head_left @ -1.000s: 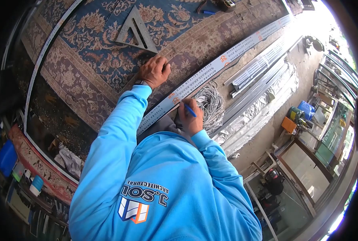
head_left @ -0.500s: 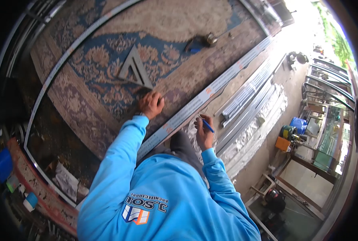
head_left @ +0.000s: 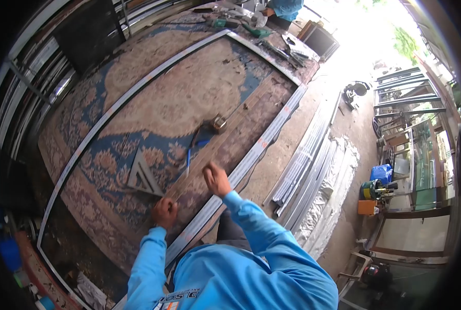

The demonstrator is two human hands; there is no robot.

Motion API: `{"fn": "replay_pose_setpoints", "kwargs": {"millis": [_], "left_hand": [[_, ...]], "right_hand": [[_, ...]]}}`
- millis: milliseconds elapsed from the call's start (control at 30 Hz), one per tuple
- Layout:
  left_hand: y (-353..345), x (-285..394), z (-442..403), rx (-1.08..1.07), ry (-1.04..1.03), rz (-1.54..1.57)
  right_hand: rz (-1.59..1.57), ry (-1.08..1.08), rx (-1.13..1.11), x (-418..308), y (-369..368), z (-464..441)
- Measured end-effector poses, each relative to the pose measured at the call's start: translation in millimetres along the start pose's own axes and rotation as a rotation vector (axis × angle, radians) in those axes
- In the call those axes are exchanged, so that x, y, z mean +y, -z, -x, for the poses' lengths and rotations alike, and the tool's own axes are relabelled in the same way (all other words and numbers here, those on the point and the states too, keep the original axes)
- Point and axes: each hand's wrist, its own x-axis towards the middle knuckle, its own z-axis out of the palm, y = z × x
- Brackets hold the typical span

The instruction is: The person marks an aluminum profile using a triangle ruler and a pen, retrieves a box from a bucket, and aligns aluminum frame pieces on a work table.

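Observation:
My left hand (head_left: 165,212) rests on the patterned carpet (head_left: 178,93), its fingers curled, just below a grey triangular set square (head_left: 146,175). My right hand (head_left: 216,179) is over the carpet beside the printed aluminium profile (head_left: 261,142), with fingers drawn together and nothing visible in them. A blue pen (head_left: 188,157) is separate from the hand, a little beyond its fingertips. Farther up are a small blue item (head_left: 203,142) and what looks like a tape measure (head_left: 219,122). The profile forms the near side of a large frame surrounding these things.
Tools, including a green power tool (head_left: 224,23), lie at the carpet's far end, near a person in blue (head_left: 286,8). Long metal profiles (head_left: 305,170) and silvery wrapping (head_left: 327,191) lie on the ground at right. Framed panels (head_left: 413,232) stand farther right.
My right hand has moved left across the profile and let go of the blue pen. The view has shifted, showing more of the frame and the far tools.

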Motion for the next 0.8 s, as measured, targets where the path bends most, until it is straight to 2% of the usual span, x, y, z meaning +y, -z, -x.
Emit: {"fn": "replay_pose_setpoints", "kwargs": {"millis": [67,133,167,233,300,433,467,567,667,700,800], "left_hand": [[-4,3,-2,-0.01,0.103,0.023],[-5,11,-7,-0.046,0.196,-0.025],[-8,18,-13,-0.046,0.225,-0.056],[-9,22,-19,-0.065,0.272,-0.123],[-15,20,-20,-0.089,0.309,-0.174],[-22,33,-21,-0.073,0.449,-0.153],[-23,37,-25,-0.068,0.479,-0.137],[-18,40,-29,-0.035,0.521,-0.058],[-17,45,-34,-0.035,0.567,-0.054],[-20,54,-37,-0.025,0.559,-0.099],[-61,100,-70,0.333,0.457,0.126]], "right_hand": [[-0.001,-0.12,-0.099,22,38,9],[0.05,-0.394,-0.21,32,85,7],[-0.005,-0.414,-0.104,47,103,10],[-0.113,-0.508,-0.033,100,143,11],[-0.015,-0.334,0.071,136,185,3],[-0.013,-0.338,0.155,164,266,-35],[-0.065,-0.374,0.186,165,283,-47],[-0.323,-0.307,0.274,159,325,-70],[-0.287,-0.233,0.274,137,362,-76],[-0.272,-0.315,0.221,127,378,-77],[-0.308,-0.35,0.253,141,401,-80]]}}
